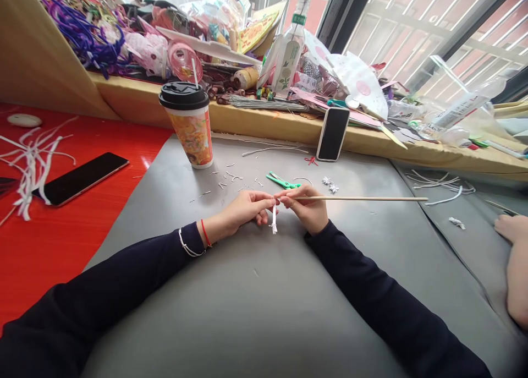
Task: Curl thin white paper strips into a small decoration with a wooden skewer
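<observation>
My left hand (251, 208) pinches a short white cord (274, 219), whose lower end hangs down and looks frayed or knotted. Meeting it from the other side, my right hand (309, 207) grips a thin wooden stick (371, 198) near its left end; the rest of the stick points right. The stick's tip and the cord's top come together between my fingertips, where the exact contact is hidden. Just behind my hands lie green-handled scissors (284, 181). Small white knotted pieces (330, 185) rest a little to the right of them, and white cord scraps (225, 184) are scattered to the left.
A lidded paper cup (192, 127) with a straw stands behind left. A phone (332, 135) leans upright against the cluttered ledge (264, 114). Another phone (84, 177) and white cords (37, 169) lie on the red table. At far right is another person's hand (511, 228).
</observation>
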The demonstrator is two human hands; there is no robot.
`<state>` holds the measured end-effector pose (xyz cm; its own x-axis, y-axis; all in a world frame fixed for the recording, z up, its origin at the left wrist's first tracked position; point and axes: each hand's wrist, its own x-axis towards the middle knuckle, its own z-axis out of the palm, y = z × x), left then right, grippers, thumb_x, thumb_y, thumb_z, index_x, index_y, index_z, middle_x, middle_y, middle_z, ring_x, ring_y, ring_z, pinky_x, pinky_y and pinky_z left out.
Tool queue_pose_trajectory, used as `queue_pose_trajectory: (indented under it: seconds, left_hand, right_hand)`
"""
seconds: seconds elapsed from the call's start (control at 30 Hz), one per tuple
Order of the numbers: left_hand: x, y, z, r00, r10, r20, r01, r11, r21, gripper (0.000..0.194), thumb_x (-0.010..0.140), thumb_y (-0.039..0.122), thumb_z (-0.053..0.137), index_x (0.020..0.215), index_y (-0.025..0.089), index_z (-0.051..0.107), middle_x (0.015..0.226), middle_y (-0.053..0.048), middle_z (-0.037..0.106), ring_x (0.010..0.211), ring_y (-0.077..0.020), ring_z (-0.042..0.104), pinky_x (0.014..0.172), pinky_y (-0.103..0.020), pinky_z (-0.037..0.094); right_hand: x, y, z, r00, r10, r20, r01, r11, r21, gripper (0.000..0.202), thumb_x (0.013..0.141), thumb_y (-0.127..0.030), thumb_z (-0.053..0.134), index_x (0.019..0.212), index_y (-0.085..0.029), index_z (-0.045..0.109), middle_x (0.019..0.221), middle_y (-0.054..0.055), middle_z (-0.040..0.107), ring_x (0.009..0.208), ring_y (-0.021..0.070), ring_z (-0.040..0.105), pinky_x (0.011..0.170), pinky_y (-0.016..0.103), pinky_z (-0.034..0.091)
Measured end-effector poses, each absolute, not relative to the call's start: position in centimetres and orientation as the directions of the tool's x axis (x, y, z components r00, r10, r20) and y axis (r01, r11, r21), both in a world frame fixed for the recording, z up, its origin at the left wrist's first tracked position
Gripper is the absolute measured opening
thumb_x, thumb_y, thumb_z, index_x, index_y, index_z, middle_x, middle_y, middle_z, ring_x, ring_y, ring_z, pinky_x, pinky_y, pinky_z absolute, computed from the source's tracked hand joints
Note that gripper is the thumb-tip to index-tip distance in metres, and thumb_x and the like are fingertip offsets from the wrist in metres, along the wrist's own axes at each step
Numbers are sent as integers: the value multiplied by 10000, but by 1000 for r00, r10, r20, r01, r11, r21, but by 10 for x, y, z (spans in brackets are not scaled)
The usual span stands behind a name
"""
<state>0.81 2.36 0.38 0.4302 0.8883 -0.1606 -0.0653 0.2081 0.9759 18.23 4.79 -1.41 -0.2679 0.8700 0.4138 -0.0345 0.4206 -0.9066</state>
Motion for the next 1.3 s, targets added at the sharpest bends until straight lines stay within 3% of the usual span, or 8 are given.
queue_pose_trajectory:
  seconds: [0.2,0.53,0.77,1.1,1.3]
  left_hand:
    - [8,24,0,428,899,-95,-27,118,993,256,759,313,597,950,146,636,806,-40,639,518,-55,528,489,-184,433]
    - [10,26,0,403,909,-111,-113,170,979,242,797,320,506,803,118,639,866,-70,633,519,-69,536,527,-228,457]
    - [8,27,3,365,912,-188,-59,224,973,265,767,337,551,665,108,637,583,-22,580,533,-82,510,567,-215,431]
    - [-2,33,4,527,820,-224,-50,293,955,239,733,326,624,754,93,676,609,-8,545,583,-73,485,619,-222,423]
    - [-2,33,2,542,821,-178,-45,240,970,287,755,391,604,757,109,660,615,-8,535,584,-80,483,607,-227,415]
  right_hand:
    - [182,46,-11,-222,924,312,-58,306,-950,256,694,-339,702,658,-216,481,771,2,696,609,118,594,559,288,463]
    - [184,47,-8,-259,937,236,-65,227,-972,228,685,-335,707,650,-200,527,759,6,693,566,98,554,574,276,460]
    - [185,46,-9,-327,915,235,-88,218,-972,225,671,-332,721,670,-200,539,722,7,683,591,109,573,558,265,454]
    - [183,46,-10,-360,895,265,-135,231,-964,228,655,-290,738,666,-196,530,690,3,678,596,116,592,534,258,447]
    - [184,46,-10,-341,899,276,-145,240,-960,231,644,-273,748,675,-200,532,703,1,683,614,128,606,527,260,448]
